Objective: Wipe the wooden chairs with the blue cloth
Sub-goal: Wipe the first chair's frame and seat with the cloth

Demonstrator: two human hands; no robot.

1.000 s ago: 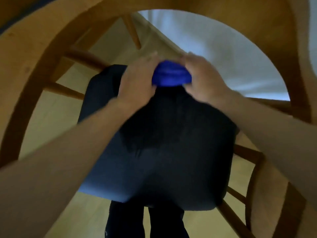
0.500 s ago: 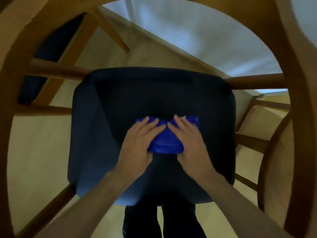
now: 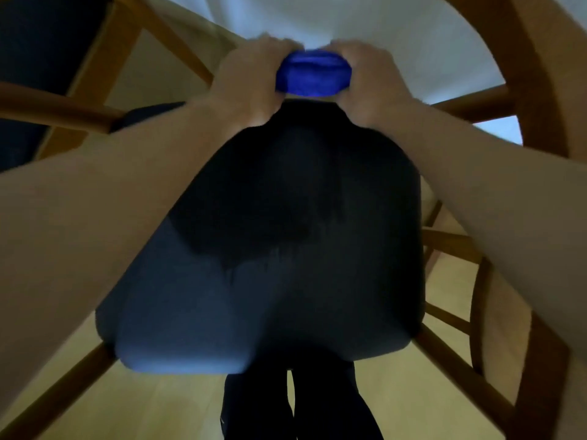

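I look down through the curved wooden back [image 3: 540, 74] of a chair onto its dark navy seat cushion [image 3: 286, 249]. A bunched blue cloth [image 3: 313, 74] lies at the cushion's far edge. My left hand [image 3: 247, 81] grips the cloth's left end and my right hand [image 3: 371, 81] grips its right end, both pressing it down. Both forearms stretch over the cushion. A darker damp-looking patch marks the middle of the cushion.
Wooden rungs and legs [image 3: 451, 242] of the chair frame surround the seat. Another dark-seated wooden chair [image 3: 38, 58] stands at the upper left. A white wall [image 3: 397, 36] rises beyond, pale wood floor [image 3: 158, 408] lies below, and my dark trouser legs [image 3: 295, 404] show under the seat.
Both hands pulled the cloth back to the middle of the cushion, then pushed it forward again to the far edge. My view has moved closer to the seat.
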